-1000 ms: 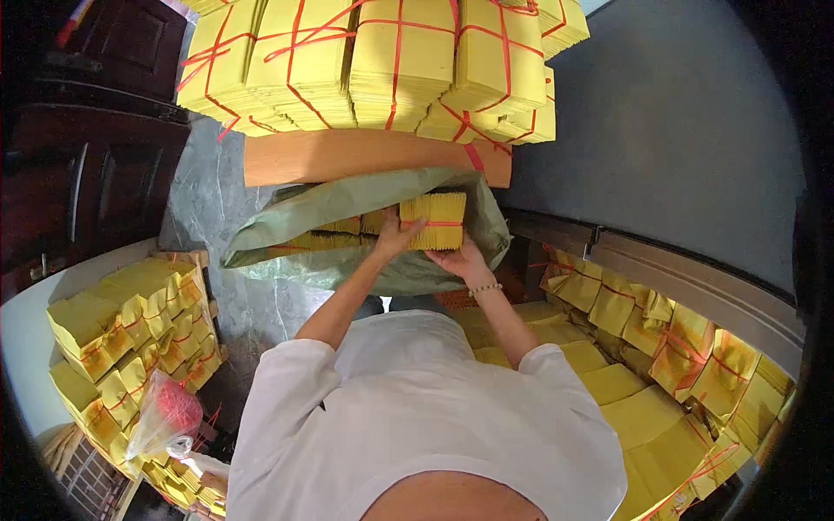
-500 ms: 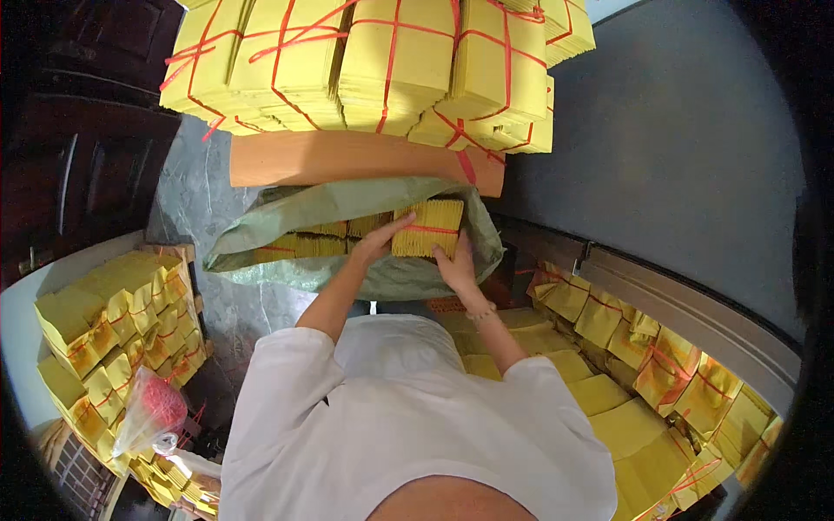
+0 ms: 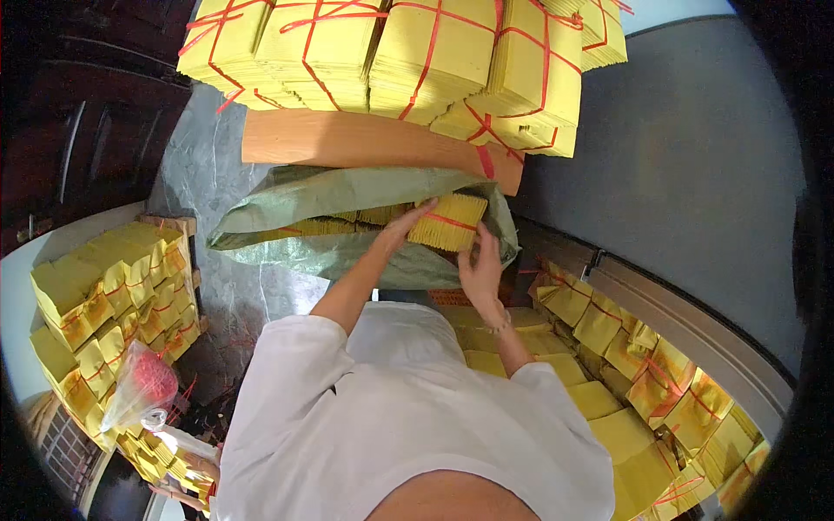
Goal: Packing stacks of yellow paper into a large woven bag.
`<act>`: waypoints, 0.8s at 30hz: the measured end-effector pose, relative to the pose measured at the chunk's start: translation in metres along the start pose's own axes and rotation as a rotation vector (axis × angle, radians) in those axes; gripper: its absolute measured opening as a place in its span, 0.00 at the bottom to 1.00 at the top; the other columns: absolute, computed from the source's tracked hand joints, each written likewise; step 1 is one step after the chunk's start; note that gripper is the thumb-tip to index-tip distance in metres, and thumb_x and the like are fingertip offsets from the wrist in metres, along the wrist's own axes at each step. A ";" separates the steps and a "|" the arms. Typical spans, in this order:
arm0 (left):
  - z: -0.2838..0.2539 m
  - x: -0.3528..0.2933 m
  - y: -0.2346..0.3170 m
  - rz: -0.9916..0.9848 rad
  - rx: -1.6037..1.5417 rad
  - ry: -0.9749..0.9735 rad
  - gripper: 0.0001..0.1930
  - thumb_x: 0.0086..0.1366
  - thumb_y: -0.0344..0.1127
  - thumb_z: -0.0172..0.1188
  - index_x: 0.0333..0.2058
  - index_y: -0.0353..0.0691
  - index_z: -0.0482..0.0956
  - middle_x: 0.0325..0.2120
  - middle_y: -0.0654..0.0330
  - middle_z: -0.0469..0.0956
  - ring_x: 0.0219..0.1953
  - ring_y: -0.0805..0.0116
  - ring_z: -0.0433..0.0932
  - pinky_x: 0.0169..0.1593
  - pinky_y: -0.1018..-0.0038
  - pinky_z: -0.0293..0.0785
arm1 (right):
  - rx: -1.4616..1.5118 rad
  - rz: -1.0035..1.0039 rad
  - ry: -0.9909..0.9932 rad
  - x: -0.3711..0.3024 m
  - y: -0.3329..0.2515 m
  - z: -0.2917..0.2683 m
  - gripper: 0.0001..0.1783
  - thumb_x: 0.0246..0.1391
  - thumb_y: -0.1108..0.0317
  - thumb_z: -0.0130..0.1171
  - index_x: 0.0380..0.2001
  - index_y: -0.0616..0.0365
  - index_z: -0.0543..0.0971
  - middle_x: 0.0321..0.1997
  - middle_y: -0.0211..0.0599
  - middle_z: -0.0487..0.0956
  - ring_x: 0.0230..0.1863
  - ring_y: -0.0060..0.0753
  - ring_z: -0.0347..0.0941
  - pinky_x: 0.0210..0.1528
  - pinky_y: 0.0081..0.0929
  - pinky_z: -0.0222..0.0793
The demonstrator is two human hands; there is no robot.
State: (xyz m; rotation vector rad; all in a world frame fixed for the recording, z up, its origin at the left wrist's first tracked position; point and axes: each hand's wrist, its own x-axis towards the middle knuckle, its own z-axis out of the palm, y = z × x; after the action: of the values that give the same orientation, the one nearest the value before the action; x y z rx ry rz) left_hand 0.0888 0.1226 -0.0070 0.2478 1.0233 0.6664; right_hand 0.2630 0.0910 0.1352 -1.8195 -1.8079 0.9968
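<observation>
A bundle of yellow paper (image 3: 446, 227), bound with a red strap, is at the right end of a green woven sack's mouth. My left hand (image 3: 405, 229) grips its left side, fingers along the upper edge. At the lower right corner, my right hand (image 3: 483, 273) holds it with bent fingers. The green woven sack (image 3: 347, 187) gapes wide around both hands. More yellow bundles (image 3: 380, 215) lie inside it, left of the held one. Part of them is hidden by the sack's near wall and my left arm.
Beyond the sack, strapped stacks of yellow paper (image 3: 427, 52) rise above an orange-brown board (image 3: 321, 139). Further yellow stacks stand at left (image 3: 113, 286) and right (image 3: 665, 356). A clear bag with pink-red material (image 3: 152, 382) hangs by the left stack. A dark door (image 3: 87, 130) is far left.
Both hands and the bundle have shifted slightly right in view, and the bundle is more tilted. The whole view has also shifted, with the far stacks higher and further right.
</observation>
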 end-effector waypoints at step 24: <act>0.020 -0.021 -0.013 -0.143 -0.732 0.041 0.35 0.58 0.59 0.54 0.58 0.43 0.60 0.56 0.55 0.63 0.55 0.58 0.64 0.56 0.57 0.61 | 0.287 -0.070 0.260 0.060 -0.008 -0.097 0.17 0.53 0.65 0.59 0.44 0.60 0.72 0.41 0.34 0.74 0.41 0.25 0.70 0.45 0.25 0.66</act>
State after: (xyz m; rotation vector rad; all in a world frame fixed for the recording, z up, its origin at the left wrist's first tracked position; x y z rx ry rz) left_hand 0.1039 0.1013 0.0117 -0.4746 0.7671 0.8708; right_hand 0.3211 0.1698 0.1934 -1.6153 -1.4802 0.8939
